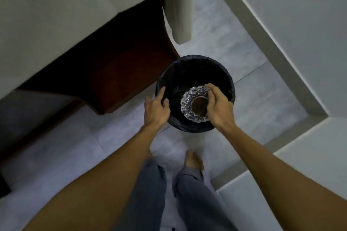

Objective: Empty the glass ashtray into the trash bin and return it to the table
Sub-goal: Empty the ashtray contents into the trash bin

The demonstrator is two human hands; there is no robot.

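Observation:
A round black trash bin (195, 65) with a dark liner stands on the pale floor below me. Over its near right part I hold a cut-glass ashtray (189, 99); my right hand (217, 107) grips its right rim. The ashtray's round middle looks brownish, and I cannot tell whether it faces up or down. My left hand (156, 108) hovers at the bin's left rim, fingers spread, holding nothing.
A pale table top (75, 5) with a round leg (180, 9) fills the upper left; dark brown furniture (122, 65) sits beneath it. A grey baseboard (272, 52) and wall run along the right. My legs and a bare foot (193, 159) are below.

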